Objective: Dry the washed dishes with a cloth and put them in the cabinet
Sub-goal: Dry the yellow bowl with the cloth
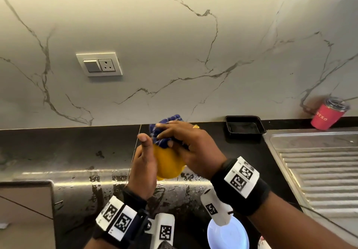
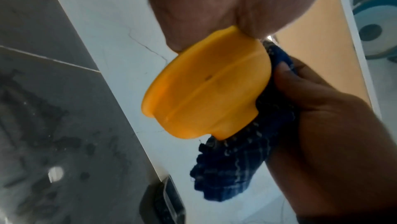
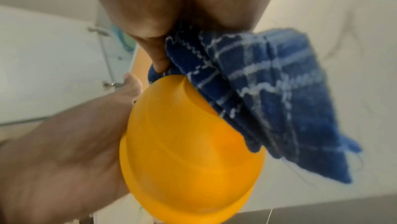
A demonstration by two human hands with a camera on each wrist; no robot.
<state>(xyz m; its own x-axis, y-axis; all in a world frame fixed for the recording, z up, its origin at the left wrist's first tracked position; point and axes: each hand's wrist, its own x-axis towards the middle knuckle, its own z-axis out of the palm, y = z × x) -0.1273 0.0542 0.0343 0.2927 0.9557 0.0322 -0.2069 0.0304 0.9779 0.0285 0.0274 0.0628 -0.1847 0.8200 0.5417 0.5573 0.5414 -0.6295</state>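
A small yellow plastic bowl (image 1: 168,163) is held above the dark wet counter, its base turned away from me. My left hand (image 1: 144,161) holds it by the rim, thumb raised. My right hand (image 1: 186,144) grips a bunched blue checked cloth (image 1: 164,132) and presses it against the bowl's base. The left wrist view has the bowl (image 2: 206,84) side-on with the cloth (image 2: 232,168) behind it. In the right wrist view the cloth (image 3: 268,91) hangs over the bowl (image 3: 189,151), pinched by my right fingers (image 3: 156,57). The inside of the bowl is hidden.
A white plate (image 1: 228,235) lies on the counter below my right wrist. A black rectangular tray (image 1: 245,126) sits by the marble wall. A red tumbler (image 1: 329,114) stands at the far right, behind the steel drainboard (image 1: 317,171). A wall socket (image 1: 99,64) is upper left.
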